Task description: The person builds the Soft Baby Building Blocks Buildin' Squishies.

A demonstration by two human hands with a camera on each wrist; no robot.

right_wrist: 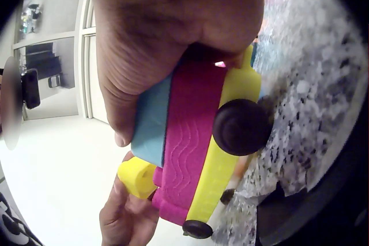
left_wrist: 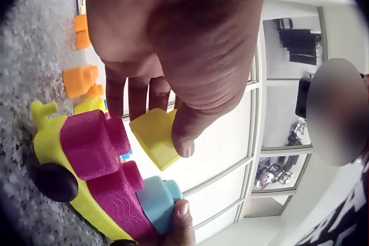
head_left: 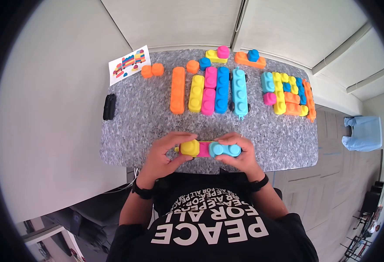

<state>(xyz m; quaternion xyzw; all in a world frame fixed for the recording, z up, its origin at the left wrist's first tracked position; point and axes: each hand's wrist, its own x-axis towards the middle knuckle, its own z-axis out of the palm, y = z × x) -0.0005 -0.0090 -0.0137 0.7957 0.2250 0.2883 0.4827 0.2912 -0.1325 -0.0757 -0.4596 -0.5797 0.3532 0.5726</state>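
Close to my body stands a yellow wheeled base (left_wrist: 46, 140) with black wheels, carrying pink blocks (left_wrist: 92, 142). A teal block (head_left: 225, 149) sits on top of the pink ones at the right. My right hand (head_left: 247, 155) grips this teal block, thumb on the near side and fingers on the far side. Between the thumb and fingers of my left hand (head_left: 162, 153) is a single yellow block (head_left: 189, 148). In the left wrist view that block is tilted and raised above the bare pink studs.
Beyond the hands, orange (head_left: 177, 90), yellow, pink and blue (head_left: 222, 89) blocks stand in columns beside a teal wheeled base (head_left: 240, 91). A multicoloured block group (head_left: 290, 95) lies at right. Picture card (head_left: 129, 65) and black case (head_left: 109, 107) are at left.
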